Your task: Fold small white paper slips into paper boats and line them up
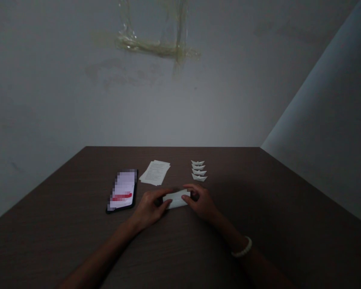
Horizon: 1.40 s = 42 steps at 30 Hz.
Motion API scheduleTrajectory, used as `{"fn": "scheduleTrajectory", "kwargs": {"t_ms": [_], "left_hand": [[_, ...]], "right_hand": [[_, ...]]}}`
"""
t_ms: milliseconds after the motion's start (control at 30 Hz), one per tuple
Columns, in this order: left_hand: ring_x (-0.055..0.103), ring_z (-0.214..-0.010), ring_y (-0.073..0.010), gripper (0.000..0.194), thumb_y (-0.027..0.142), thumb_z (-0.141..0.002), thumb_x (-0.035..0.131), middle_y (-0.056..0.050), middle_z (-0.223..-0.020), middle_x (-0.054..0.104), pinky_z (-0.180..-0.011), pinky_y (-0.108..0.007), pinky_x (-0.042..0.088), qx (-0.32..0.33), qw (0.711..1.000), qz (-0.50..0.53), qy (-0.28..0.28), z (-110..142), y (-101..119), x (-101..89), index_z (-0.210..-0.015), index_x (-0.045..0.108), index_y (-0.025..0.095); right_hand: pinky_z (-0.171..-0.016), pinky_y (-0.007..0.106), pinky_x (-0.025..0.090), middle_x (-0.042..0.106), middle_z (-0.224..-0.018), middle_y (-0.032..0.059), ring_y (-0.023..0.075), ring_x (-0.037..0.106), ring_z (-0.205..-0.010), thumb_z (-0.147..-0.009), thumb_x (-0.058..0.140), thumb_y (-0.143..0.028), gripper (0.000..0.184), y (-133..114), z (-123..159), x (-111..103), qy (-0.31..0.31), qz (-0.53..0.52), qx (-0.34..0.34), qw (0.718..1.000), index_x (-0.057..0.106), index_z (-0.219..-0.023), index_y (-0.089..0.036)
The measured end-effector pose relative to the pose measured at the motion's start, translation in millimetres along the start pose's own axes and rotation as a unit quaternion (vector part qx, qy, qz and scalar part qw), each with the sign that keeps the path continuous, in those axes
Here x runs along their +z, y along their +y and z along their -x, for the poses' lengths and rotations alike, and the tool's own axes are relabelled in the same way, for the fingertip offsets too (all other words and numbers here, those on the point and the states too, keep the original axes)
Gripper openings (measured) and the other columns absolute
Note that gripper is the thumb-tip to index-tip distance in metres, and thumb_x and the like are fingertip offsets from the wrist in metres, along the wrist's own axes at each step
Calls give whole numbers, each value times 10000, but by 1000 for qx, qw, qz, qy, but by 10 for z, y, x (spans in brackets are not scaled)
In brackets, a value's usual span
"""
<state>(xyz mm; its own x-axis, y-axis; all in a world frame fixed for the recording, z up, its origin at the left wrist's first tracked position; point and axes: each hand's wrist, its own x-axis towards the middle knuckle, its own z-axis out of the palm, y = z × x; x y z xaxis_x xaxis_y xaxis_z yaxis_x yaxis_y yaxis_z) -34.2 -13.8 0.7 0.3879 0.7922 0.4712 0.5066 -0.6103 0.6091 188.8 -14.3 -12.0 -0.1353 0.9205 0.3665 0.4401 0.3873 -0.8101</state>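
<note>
A small folded white paper (176, 199) lies on the dark wooden table (258, 208) between my two hands. My left hand (150, 206) pinches its left end with thumb and fingertips. My right hand (201, 201) curls over its right end, fingers pressed down on the fold. A pale bracelet (243, 249) circles my right wrist. Beyond the paper stands a row of several small white paper boats (199, 170).
A stack of printed paper sheets (155, 172) lies behind my left hand. A phone (122, 190) with a lit screen lies to the left. The wall behind carries old yellowed tape (156, 44). A slanted wall rises at the right.
</note>
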Motion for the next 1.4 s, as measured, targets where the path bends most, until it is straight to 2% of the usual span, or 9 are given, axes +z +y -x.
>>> {"fn": "scheduleTrajectory", "kwargs": {"t_ms": [133, 233, 333, 433, 667, 833, 1033, 1233, 1400], "left_hand": [[677, -760, -167, 335, 282, -828, 634, -63, -1029, 728, -689, -269, 535, -18, 1000, 7, -3, 0, 14, -10, -1148, 658, 183], [646, -661, -154, 358, 348, -829, 636, -39, -854, 728, -614, -252, 505, -52, 999, 12, -4, -13, 18, -23, -1138, 660, 169], [627, -629, -156, 347, 405, -831, 625, -18, -734, 695, -584, -249, 476, -89, 996, 13, 5, -37, 2, -30, -1071, 682, 161], [636, -671, -168, 298, 412, -829, 623, -29, -757, 700, -618, -262, 474, -109, 994, 17, 2, -55, -20, -32, -959, 705, 157], [582, -636, -149, 236, 376, -834, 614, -19, -699, 667, -588, -245, 424, -94, 996, 3, -12, -68, 29, -65, -805, 703, 160], [568, -626, -139, 226, 353, -854, 595, -17, -711, 677, -583, -235, 416, -70, 997, 9, -23, -78, 102, -77, -778, 701, 169], [592, -638, -157, 231, 357, -848, 595, -23, -700, 690, -585, -248, 436, -81, 996, 34, 12, -87, 116, -96, -783, 713, 169], [615, -642, -166, 232, 373, -820, 625, -23, -692, 689, -591, -252, 475, -125, 987, 92, 42, -80, 122, -70, -803, 710, 157], [617, -627, -166, 246, 394, -811, 638, -26, -680, 678, -570, -251, 467, -162, 975, 150, 26, -48, 154, 22, -811, 675, 150]], "right_hand": [[-665, 265, 460, 626, -823, 20, 148, 575, -714, -751, 711, -240, 257, -13, -8, -4, 9, 13, -13, 1000, 702, -1005, -199], [-645, 256, 450, 622, -805, 12, 138, 562, -686, -747, 715, -222, 234, -8, -16, 0, 16, 14, -20, 1000, 709, -980, -202], [-638, 252, 441, 622, -785, 9, 137, 553, -678, -749, 713, -210, 218, 8, -19, 4, 24, 17, -26, 999, 714, -967, -202], [-638, 249, 440, 618, -782, 8, 134, 542, -673, -750, 705, -205, 215, 16, -17, 4, 36, 17, -31, 999, 715, -965, -205], [-634, 248, 445, 619, -768, 7, 130, 535, -654, -738, 716, -218, 215, 8, -12, 5, 53, 12, -30, 998, 715, -952, -198], [-625, 254, 443, 618, -744, 10, 135, 539, -653, -729, 726, -225, 201, -28, -14, 9, 55, 6, -40, 998, 715, -927, -190], [-638, 274, 475, 682, -848, 46, 153, 582, -685, -751, 710, -315, 317, -89, -5, 6, 48, -11, 8, 999, 674, -1033, -174], [-749, 334, 535, 726, -957, 86, 219, 686, -849, -775, 688, -321, 409, -39, -10, 41, -10, -151, 37, 988, 582, -1136, -162], [-768, 349, 564, 729, -981, 92, 232, 705, -873, -741, 713, -335, 515, -17, -47, 58, 14, -254, 62, 965, 510, -1186, -173]]}}
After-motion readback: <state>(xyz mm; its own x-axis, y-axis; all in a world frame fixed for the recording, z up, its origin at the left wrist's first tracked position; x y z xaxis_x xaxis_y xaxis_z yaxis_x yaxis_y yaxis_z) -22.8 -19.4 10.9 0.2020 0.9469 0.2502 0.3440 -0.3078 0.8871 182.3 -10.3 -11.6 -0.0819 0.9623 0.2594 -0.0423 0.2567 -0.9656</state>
